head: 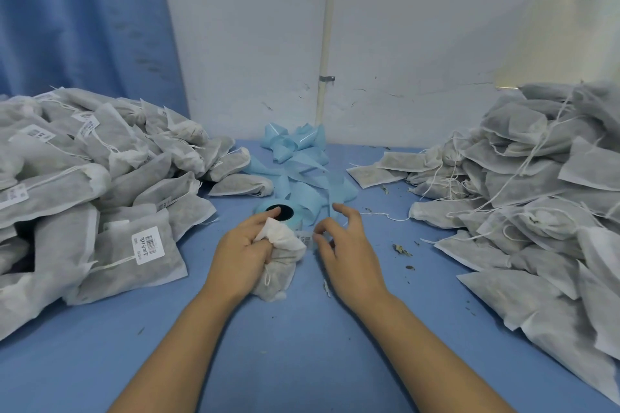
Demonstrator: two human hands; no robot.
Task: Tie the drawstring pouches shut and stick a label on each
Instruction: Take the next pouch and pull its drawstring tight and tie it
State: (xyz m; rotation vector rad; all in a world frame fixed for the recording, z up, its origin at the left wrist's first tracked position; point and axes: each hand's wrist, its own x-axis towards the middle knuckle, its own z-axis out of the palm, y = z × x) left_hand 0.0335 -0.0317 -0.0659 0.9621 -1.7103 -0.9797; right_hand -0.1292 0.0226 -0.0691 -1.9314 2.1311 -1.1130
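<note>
My left hand (246,245) has its grip curled tight round the drawstring pouch (281,255) in the middle of the surface. The pouch's long axis runs from near edge to far edge — gathered neck farthest. A printed label (304,238) lies just right of that neck, beside the label roll (280,211). My right hand (349,255), grip spread and empty, is nearer — I judge it should take the label.

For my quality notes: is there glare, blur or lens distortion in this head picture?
Head view: glare washes out the wall at upper right; light is soft, with faint shadows under the left hand and right hand; the wide lens stretches the right pouch pile; the label beside the held pouch is slightly blurred.
</note>
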